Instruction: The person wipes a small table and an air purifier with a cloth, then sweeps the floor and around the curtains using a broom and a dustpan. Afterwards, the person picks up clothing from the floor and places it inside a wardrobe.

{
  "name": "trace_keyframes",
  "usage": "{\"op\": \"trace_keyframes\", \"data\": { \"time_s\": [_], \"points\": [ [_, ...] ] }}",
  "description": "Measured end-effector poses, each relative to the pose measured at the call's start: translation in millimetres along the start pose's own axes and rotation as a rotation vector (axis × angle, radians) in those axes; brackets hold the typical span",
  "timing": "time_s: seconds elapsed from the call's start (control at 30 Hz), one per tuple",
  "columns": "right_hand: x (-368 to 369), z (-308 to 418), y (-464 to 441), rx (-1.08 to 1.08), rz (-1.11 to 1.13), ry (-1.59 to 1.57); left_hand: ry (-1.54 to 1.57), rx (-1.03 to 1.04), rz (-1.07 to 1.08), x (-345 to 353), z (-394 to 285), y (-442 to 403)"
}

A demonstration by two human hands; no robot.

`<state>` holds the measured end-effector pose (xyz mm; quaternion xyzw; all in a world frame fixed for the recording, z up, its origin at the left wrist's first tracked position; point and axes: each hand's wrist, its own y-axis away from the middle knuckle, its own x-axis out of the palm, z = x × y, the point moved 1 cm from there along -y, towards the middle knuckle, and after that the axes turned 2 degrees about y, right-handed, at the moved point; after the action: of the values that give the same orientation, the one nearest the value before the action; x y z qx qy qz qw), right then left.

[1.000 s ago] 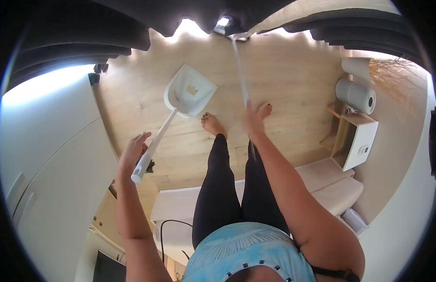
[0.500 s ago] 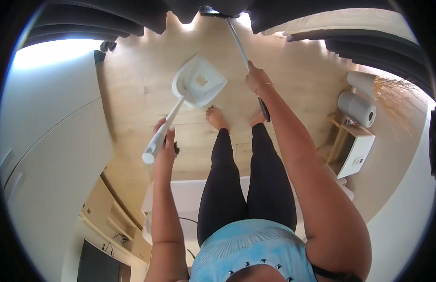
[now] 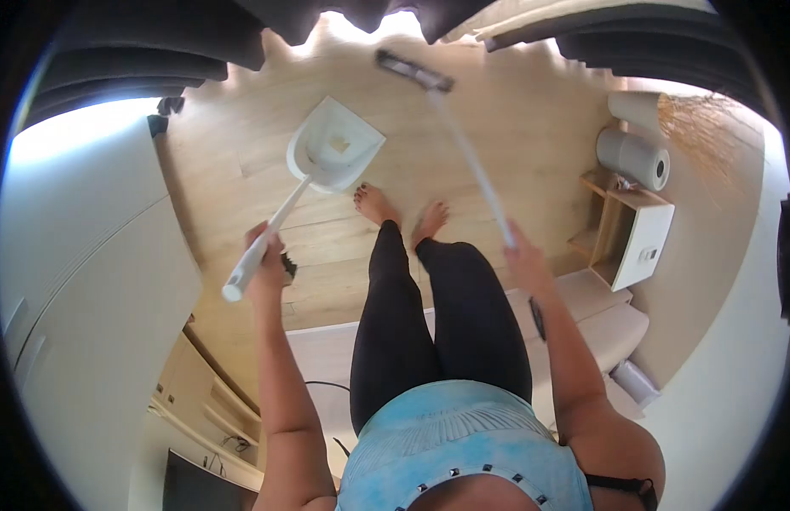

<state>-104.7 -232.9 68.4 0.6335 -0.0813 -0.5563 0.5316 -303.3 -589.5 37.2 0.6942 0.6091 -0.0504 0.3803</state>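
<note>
My left hand [image 3: 265, 264] is closed round the long white handle of a dustpan [image 3: 367, 147]. The white pan rests on the wooden floor in front of my feet, with a small pale beige piece [image 3: 339, 146] inside it. Some dark bristly thing [image 3: 289, 268] shows beside my left wrist; I cannot tell what it is. My right hand [image 3: 528, 262], a little blurred, grips the light grey stick of a broom [image 3: 473, 162]. Its dark, narrow head is above the floor or on it, near the curtains; blur hides which. The stick's black end pokes out beneath my right forearm.
Dark curtains [image 3: 344, 21] hang along the far edge. A white wardrobe [image 3: 97, 230] stands at the left. To the right are a small wood-and-white shelf unit [image 3: 643, 243], a grey cylinder [image 3: 633, 159] and dried stems [image 3: 697, 123]. A pale bench-like surface [image 3: 322, 341] lies behind my legs.
My right hand has drawn back toward my body, bringing the broom head away from the curtains. My right foot has moved out from under the handle. The dustpan stays in my left hand.
</note>
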Motion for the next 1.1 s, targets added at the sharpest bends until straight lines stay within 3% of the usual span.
{"op": "trace_keyframes", "data": {
  "time_s": [0.07,0.13,0.2,0.3,0.37,0.5,0.63,0.7,0.77,0.83,0.97,1.1],
  "points": [
    [-11.8,-41.6,-56.8,-0.060,-0.235,-0.005,-0.025,0.032,-0.013,-8.9,10.7,2.5],
    [-41.6,-59.8,-115.5,0.103,-0.177,-0.033,0.013,-0.014,-0.028,-15.2,12.9,8.1],
    [-69.8,-50.0,-146.2,0.186,-0.139,-0.259,0.047,-0.062,-0.062,-19.6,10.4,19.5],
    [-60.2,-55.1,-197.9,0.169,-0.076,-0.292,0.111,-0.078,-0.125,-22.5,19.2,31.0],
    [-33.2,-61.5,-226.2,0.072,-0.178,-0.126,0.100,-0.069,-0.157,-22.9,24.2,42.6],
    [1.6,3.0,-181.5,-0.119,-0.258,-0.005,0.147,-0.079,-0.309,-24.8,28.7,61.5],
    [48.2,69.3,-139.9,-0.076,-0.043,-0.001,0.197,-0.095,-0.350,-28.0,52.4,62.5],
    [83.6,70.9,-110.8,-0.085,0.034,-0.091,0.180,-0.075,-0.337,-29.5,68.7,54.2],
    [109.3,59.4,-72.9,-0.143,0.173,0.055,0.199,-0.091,-0.339,-31.7,70.8,52.4],
    [105.7,52.1,-24.6,-0.280,0.142,0.066,0.219,-0.117,-0.346,-34.5,71.9,53.7],
    [91.4,38.3,3.2,-0.244,0.291,0.195,0.161,-0.117,-0.314,-37.7,70.7,52.7],
    [69.9,82.5,-40.0,-0.290,0.088,0.185,0.061,-0.079,-0.347,-37.4,65.8,54.3]
  ]
}}
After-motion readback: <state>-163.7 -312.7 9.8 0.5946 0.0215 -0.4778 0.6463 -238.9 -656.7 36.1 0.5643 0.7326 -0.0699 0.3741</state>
